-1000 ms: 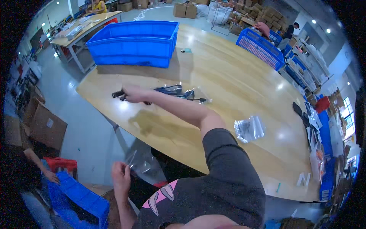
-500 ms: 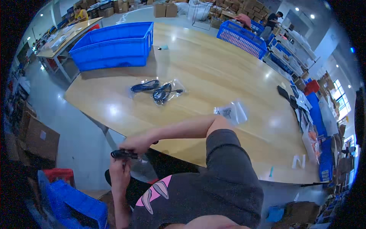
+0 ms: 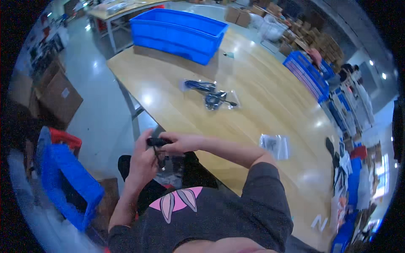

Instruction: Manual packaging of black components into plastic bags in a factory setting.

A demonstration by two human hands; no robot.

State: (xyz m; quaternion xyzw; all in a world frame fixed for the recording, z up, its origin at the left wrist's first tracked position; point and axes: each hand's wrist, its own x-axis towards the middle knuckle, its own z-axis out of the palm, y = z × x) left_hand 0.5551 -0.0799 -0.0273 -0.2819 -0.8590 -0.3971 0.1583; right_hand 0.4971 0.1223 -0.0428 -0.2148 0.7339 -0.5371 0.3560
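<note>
While the right hand (image 3: 180, 143) pinches the black cable (image 3: 155, 142) in bent fingers, the left hand (image 3: 143, 160) lies against its other side; blurred, cannot tell whether those fingers grip. Cable at 8 o'clock from mid-view, off the surface's (image 3: 261, 101) edge; plug (image 3: 163, 168) dangling at its 6. Clear bag (image 3: 174, 169) below, partly hidden by hands. Bagged cables (image 3: 215, 101) toward 12. Far table (image 3: 110, 14) at 11, cut off above. A second ago right hand over surface, well apart from left; now both meet.
</note>
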